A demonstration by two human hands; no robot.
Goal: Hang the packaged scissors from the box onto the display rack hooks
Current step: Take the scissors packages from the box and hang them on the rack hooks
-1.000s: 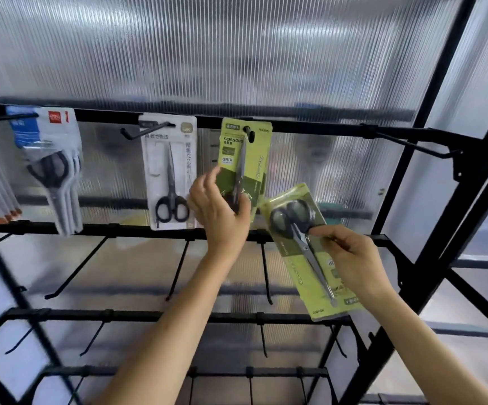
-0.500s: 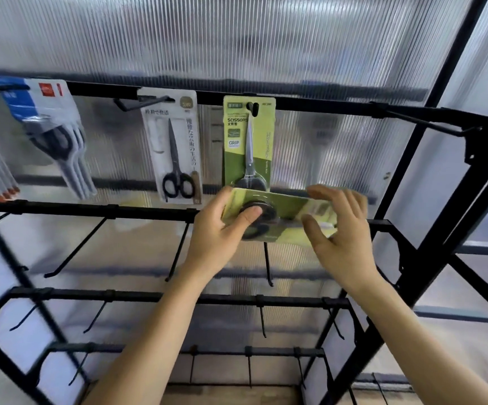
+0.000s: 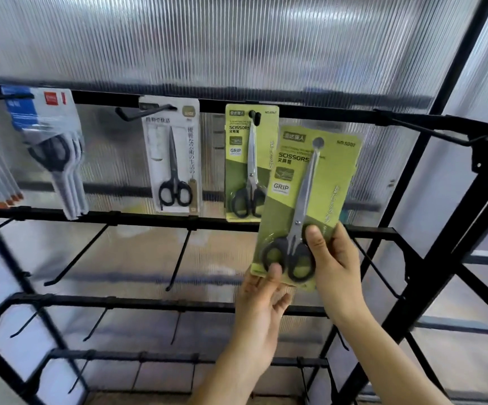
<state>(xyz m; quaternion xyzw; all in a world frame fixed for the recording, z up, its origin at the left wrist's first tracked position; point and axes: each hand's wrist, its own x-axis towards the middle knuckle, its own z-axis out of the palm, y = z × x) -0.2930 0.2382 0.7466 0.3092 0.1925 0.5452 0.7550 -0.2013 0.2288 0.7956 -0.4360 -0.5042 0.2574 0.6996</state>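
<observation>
A green scissors pack [image 3: 321, 182] stands upright in front of the rack, its hang hole at the top. My right hand [image 3: 334, 270] grips its lower right edge, thumb on the black handles. My left hand [image 3: 261, 305] pinches its bottom left corner from below. Behind it, a matching green pack [image 3: 244, 162] hangs on a top-row hook [image 3: 255, 116]. The top rail's right end carries an empty hook [image 3: 438, 132]. The box is out of view.
A white scissors pack [image 3: 174, 159] and a clear-bagged blue-label pack [image 3: 50, 147] hang further left on the black rack [image 3: 441, 235]. Bare hooks [image 3: 178, 258] jut from the lower rails. A ribbed translucent panel backs the rack.
The green pack has turned from lying sideways to standing upright and has risen to the right of the hung one. My left hand has slid to its bottom corner.
</observation>
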